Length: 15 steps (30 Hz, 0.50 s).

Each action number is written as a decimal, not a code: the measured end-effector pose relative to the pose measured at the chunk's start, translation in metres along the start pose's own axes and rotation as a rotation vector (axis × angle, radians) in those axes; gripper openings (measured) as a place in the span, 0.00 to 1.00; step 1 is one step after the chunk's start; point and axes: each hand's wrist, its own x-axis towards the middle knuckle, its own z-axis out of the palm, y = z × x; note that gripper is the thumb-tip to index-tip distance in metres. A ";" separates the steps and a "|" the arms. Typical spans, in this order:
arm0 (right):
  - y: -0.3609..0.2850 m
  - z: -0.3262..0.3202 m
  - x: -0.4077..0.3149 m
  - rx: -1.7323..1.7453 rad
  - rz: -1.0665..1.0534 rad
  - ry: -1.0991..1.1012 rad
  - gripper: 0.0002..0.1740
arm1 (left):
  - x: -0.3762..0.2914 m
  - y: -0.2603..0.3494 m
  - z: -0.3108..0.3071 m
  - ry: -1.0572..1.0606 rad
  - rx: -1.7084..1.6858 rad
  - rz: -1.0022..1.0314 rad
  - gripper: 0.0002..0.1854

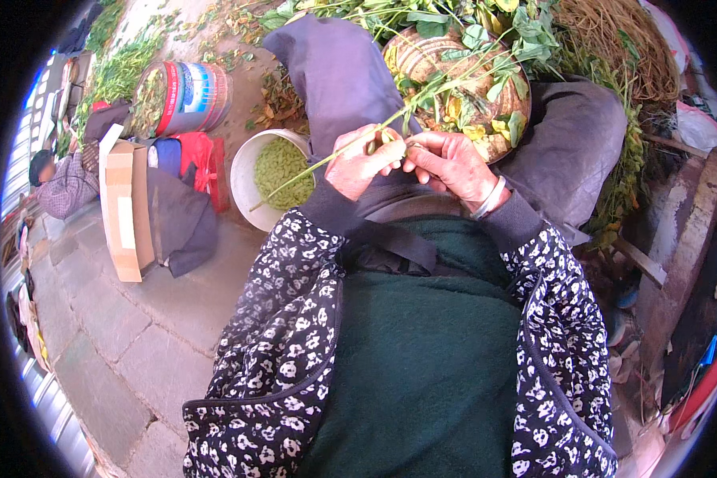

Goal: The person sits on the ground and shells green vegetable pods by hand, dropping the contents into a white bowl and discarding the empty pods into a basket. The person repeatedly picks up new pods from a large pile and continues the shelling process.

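My left hand (361, 161) is closed around a leafy green bean stalk (293, 181), with a pod showing between thumb and fingers. The stalk's bare end juts out toward the lower left, and its leafy end reaches over a round, brown ribbed container (412, 51) between my knees. Close against the left fingertips, my right hand (454, 167) pinches a small green pod (405, 152), mostly hidden by the fingers. A white bucket (244, 173) by my left leg holds shelled green beans (279, 170).
A cardboard box (136, 209) and a large printed bucket (197, 95) stand on the left. Beyond them sits another person (69, 185). Leafy plants (364, 15) are heaped ahead, with dry stalks (621, 48) at upper right. A wooden frame (687, 239) stands at right.
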 end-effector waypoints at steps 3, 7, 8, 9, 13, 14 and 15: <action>0.004 -0.001 0.000 0.153 0.048 0.001 0.10 | -0.001 0.004 -0.003 -0.050 -0.039 -0.027 0.09; 0.009 -0.007 0.004 0.145 0.093 0.101 0.11 | -0.005 0.006 0.004 0.025 -0.154 -0.102 0.10; 0.012 -0.009 0.007 0.159 0.121 0.164 0.12 | -0.005 0.006 0.007 0.047 -0.192 -0.110 0.10; 0.012 -0.009 0.011 0.115 0.192 0.264 0.13 | -0.005 0.007 0.008 0.040 -0.231 -0.116 0.10; 0.023 -0.010 0.025 0.302 0.097 0.181 0.10 | -0.001 0.003 0.003 -0.048 -0.426 -0.205 0.10; 0.029 -0.013 0.029 0.341 0.017 0.158 0.10 | 0.000 0.002 0.001 -0.097 -0.520 -0.230 0.11; 0.029 -0.013 0.028 0.313 0.030 0.218 0.09 | -0.001 0.001 -0.002 -0.136 -0.616 -0.256 0.12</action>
